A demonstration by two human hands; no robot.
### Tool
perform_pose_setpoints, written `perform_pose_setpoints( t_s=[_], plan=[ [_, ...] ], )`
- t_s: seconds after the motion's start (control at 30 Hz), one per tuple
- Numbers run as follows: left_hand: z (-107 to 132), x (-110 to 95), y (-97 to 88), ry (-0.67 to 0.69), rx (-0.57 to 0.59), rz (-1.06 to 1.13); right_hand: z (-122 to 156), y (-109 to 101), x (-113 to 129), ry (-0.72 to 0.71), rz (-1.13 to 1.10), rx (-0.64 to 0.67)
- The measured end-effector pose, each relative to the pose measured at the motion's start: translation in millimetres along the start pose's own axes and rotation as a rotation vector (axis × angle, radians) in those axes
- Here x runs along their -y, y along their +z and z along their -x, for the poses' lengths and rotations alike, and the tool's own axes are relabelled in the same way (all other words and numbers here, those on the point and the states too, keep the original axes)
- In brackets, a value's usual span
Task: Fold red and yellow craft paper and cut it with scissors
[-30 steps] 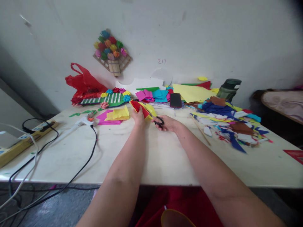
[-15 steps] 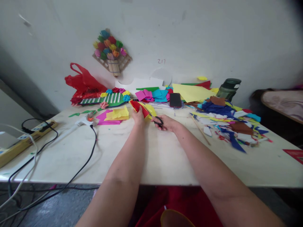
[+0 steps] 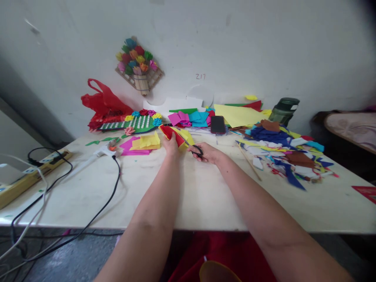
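Over the middle of the white table, my left hand (image 3: pixel 171 144) is closed on a piece of red paper (image 3: pixel 177 138). Yellow paper (image 3: pixel 187 136) shows behind and to the right of it; whether my hand holds that too, I cannot tell. My right hand (image 3: pixel 209 152) grips black-handled scissors (image 3: pixel 197 150), with fingers in the loops. The blades point up and left along the red paper's right edge, and their tips are hard to make out. Left of my left hand lie yellow sheets (image 3: pixel 146 141) on top of magenta paper (image 3: pixel 129 146).
A phone (image 3: pixel 217 125) lies behind my hands. Coloured scraps (image 3: pixel 293 158) and a thin stick (image 3: pixel 249 161) are on the right, near a green bottle (image 3: pixel 283 111). At left are a glue gun (image 3: pixel 107 149) with its cord, a power strip (image 3: pixel 14 190) and a red bag (image 3: pixel 104 102).
Both hands stay in nearly the same place. The red paper's upper left corner has shifted slightly left; the scissors have hardly moved.
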State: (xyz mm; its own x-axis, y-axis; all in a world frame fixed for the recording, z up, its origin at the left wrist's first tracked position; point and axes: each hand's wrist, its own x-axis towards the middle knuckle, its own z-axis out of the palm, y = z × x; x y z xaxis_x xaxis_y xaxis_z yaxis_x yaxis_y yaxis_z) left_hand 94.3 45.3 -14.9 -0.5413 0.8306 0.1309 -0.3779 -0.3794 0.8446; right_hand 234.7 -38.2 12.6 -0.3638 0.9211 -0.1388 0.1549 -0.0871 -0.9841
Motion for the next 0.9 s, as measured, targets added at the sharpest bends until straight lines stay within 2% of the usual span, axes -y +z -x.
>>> perform_pose_setpoints(
  t_s=[0.37,0.53,0.67,0.9],
  plan=[
    [-1.9,3.5,-0.9,0.002,0.002,-0.02,3.2,1.5,2.4,0.012,-0.026,0.003],
    [-1.5,8.2,0.3,-0.013,0.052,0.019,0.8,-0.8,-1.0,-0.003,-0.034,0.021],
    [3.8,6.3,1.3,-0.023,0.086,0.017,0.4,-1.3,-0.9,0.005,-0.031,0.014],
    [8.1,2.6,3.3,-0.024,0.08,0.011,-2.3,-0.8,-2.9,-0.009,-0.028,-0.001]
  ],
)
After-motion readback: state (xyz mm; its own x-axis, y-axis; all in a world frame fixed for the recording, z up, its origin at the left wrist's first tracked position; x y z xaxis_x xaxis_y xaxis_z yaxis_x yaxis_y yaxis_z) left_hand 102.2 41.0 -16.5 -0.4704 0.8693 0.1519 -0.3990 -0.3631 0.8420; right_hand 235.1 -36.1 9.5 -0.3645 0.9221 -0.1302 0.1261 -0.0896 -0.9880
